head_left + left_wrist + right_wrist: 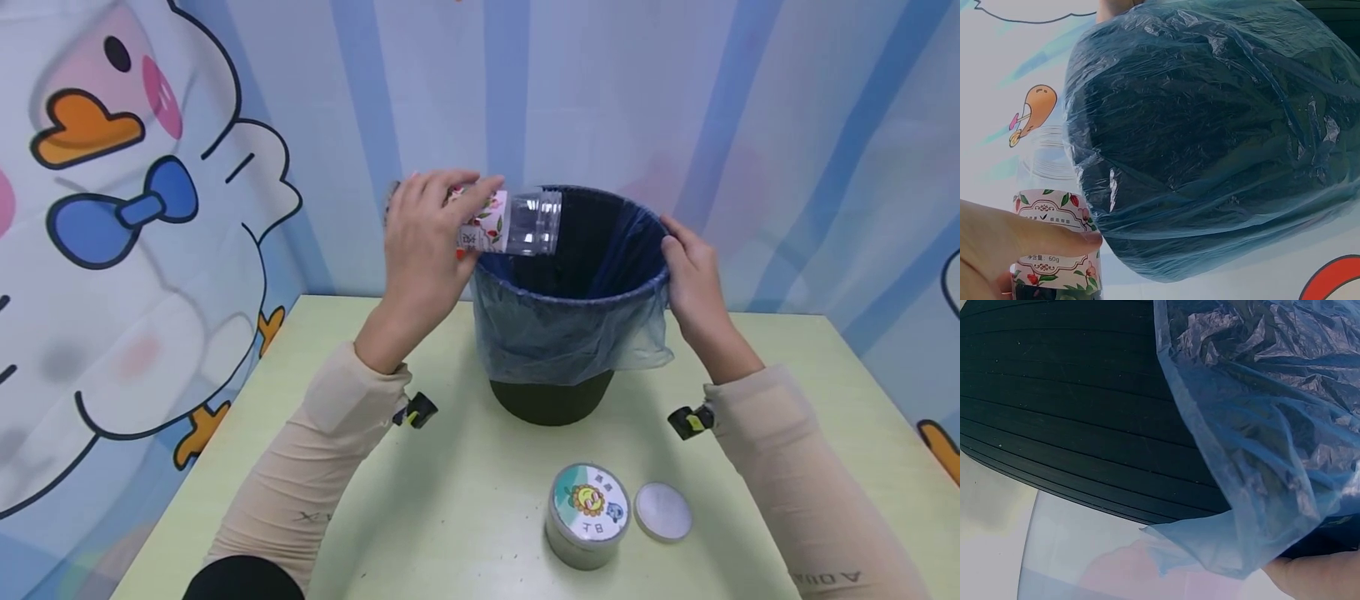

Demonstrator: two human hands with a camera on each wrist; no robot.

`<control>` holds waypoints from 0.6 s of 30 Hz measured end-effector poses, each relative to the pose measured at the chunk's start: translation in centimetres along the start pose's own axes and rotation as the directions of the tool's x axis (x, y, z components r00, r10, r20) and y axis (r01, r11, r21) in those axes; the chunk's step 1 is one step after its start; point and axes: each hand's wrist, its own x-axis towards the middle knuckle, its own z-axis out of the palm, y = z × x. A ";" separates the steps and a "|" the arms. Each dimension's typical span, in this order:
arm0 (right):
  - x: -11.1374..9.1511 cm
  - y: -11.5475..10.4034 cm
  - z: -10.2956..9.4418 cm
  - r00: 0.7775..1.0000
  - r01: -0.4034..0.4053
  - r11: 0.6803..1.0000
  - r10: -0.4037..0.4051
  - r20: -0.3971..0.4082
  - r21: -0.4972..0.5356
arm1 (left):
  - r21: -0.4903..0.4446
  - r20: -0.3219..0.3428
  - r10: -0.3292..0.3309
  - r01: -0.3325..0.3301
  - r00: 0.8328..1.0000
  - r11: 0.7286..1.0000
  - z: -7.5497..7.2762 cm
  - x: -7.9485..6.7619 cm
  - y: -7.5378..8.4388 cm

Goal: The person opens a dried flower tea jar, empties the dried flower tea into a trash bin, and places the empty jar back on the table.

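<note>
My left hand (426, 242) grips a clear jar (534, 223) with a pink floral label, tipped on its side so its uncapped mouth reaches over the left rim of a dark trash can (551, 404). Dark contents show low in the jar (1054, 237) in the left wrist view. A translucent blue bag (555, 333) lines the can and folds down over its outside. At the can's right rim, my right hand (696, 283) holds the edge with the thumb outside. Its thumb (1316, 575) shows beside the bag in the right wrist view.
A round grey tin (585, 533) with a cartoon sunflower label stands on the pale table (420, 517) in front of the can. Right of the tin lies a round silvery lid (663, 512). A printed cartoon curtain (450, 92) hangs behind the table.
</note>
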 end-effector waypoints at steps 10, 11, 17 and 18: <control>0.0 0.0 0.0 1.000 0.003 1.000 -0.003 0.000 -0.013 | 0.026 -0.018 0.027 -0.026 0.999 0.999 0.3 0.2 0.1; 0.0 0.0 0.0 1.000 0.005 1.000 -0.005 -0.001 -0.013 | 0.036 -0.019 0.034 -0.034 0.999 0.999 0.3 0.2 0.1; -0.2 -0.1 0.0 1.000 0.006 1.000 -0.006 -0.004 -0.016 | 0.090 -0.004 0.060 -0.060 0.998 0.994 0.5 0.4 0.0; -0.2 -0.1 0.0 1.000 0.007 1.000 -0.007 -0.004 -0.017 | 0.092 -0.001 0.061 -0.061 0.998 0.994 0.5 0.4 0.0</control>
